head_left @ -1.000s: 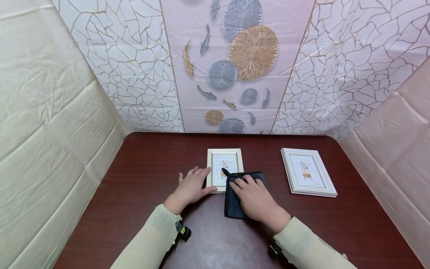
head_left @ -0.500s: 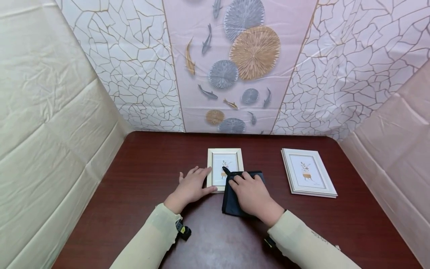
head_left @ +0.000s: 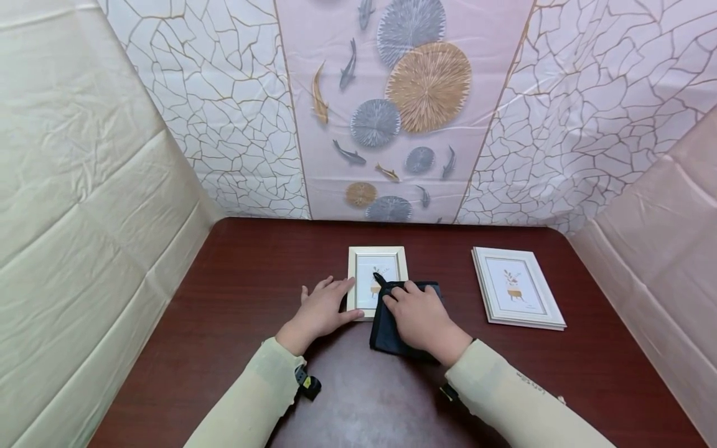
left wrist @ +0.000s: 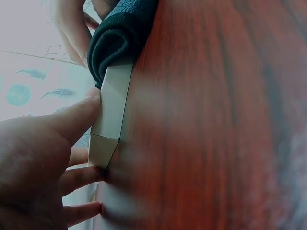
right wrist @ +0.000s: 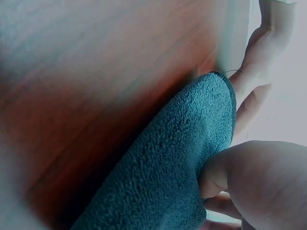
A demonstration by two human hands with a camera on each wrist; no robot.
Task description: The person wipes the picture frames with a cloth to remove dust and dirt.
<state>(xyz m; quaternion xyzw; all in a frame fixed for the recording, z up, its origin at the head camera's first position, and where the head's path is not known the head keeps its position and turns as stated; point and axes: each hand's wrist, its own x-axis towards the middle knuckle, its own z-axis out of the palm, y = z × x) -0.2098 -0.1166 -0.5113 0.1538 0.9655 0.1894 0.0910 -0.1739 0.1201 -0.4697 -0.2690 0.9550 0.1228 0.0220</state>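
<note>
A light wooden picture frame (head_left: 351, 267) with a potted-plant print lies face up on the table. My left hand (head_left: 323, 310) steadies it with spread fingers, the thumb on the near edge and a fingertip at the left side. Bent fingers of my right hand (head_left: 422, 317) grip a folded dark cloth (head_left: 386, 336) with a black border and a loop. The cloth covers the frame's lower right corner. In the left wrist view the rolled cloth fold (left wrist: 112, 43) rests against the frame's edge (left wrist: 112, 100). The right wrist view shows the thumb (right wrist: 216, 175) pressing into the fluffy cloth (right wrist: 163, 158).
A stack of white picture frames (head_left: 515, 286) with a similar print lies to the right on the dark red-brown table (head_left: 252, 267). Patterned fabric (head_left: 431, 87) hangs behind the table. Pale cloth walls (head_left: 84, 205) stand along both sides.
My right hand has moved slightly left and away from me with the cloth, whose near edge now lies farther up the table. The left hand keeps its place on the frame.
</note>
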